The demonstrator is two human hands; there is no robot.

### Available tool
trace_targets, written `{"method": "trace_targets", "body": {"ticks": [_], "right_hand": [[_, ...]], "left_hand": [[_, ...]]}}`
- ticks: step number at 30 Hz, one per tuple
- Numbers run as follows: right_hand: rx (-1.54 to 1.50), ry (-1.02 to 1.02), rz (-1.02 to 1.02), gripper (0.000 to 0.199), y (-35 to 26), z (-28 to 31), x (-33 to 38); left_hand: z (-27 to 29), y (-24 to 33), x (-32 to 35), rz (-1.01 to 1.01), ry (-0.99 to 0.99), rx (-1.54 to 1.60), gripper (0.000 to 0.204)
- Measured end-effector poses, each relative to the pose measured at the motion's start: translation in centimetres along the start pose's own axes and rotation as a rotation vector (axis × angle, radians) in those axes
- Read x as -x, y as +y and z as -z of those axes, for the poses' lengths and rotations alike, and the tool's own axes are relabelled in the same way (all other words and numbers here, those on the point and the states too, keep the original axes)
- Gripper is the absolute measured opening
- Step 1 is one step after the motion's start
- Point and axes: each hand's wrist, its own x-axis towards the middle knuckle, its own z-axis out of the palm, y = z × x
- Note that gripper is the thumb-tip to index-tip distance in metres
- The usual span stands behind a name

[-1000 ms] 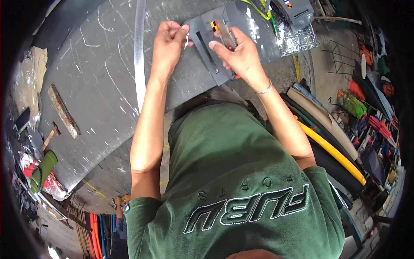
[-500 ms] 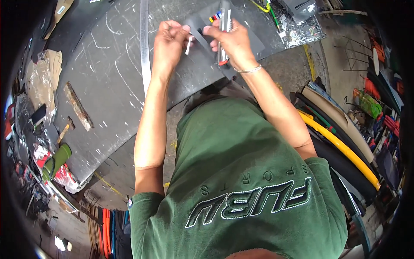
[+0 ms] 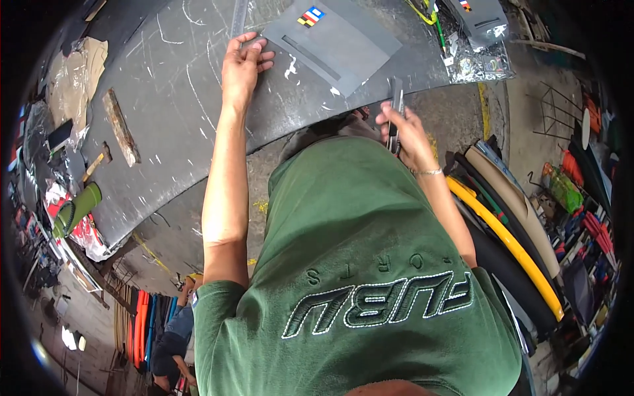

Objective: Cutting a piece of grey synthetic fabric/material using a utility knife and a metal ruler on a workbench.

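Observation:
My left hand (image 3: 243,66) lies flat on the dark scratched worktable (image 3: 165,99), fingers spread. Its fingertips touch the near end of a long metal ruler (image 3: 239,16) and the left corner of a grey sheet piece (image 3: 337,43). That piece has a dark slot and a small coloured patch (image 3: 310,16). My right hand (image 3: 408,132) is pulled back to the table's near edge, close to my green shirt. It grips a slim grey cutter-like tool (image 3: 396,105), held upright.
A wooden block (image 3: 122,125) and a green roll (image 3: 76,210) sit at the table's left. Crinkled silver foil (image 3: 477,63) lies at the far right. Rolled mats and a yellow tube (image 3: 508,244) are stacked on my right. Another person (image 3: 173,333) is low at the left.
My right hand has drawn back from the grey piece to the table edge, still holding the tool. My left hand has let go of a small item and flattened on the table.

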Motion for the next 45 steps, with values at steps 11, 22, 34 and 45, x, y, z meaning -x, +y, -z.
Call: {"method": "trace_targets", "body": {"ticks": [11, 22, 34, 45], "right_hand": [[0.205, -0.198, 0.141, 0.033, -3.1, 1.5, -0.9], [0.432, -0.272, 0.156, 0.026, -4.4, 7.8, -2.2], [0.523, -0.362, 0.299, 0.054, -11.1, 6.1, -7.4], [0.824, -0.457, 0.739, 0.048, -5.7, 2.9, -7.4]], "left_hand": [[-0.5, 0.2, 0.2, 0.068, -0.034, -0.164, 0.032], [6.5, -4.1, 10.1, -0.070, 0.497, -1.176, 0.046], [2.4, -8.6, 21.8, 0.177, 0.756, -1.021, 0.045], [3.1, 1.3, 22.3, 0.346, 0.244, -0.279, 0.026]]}}
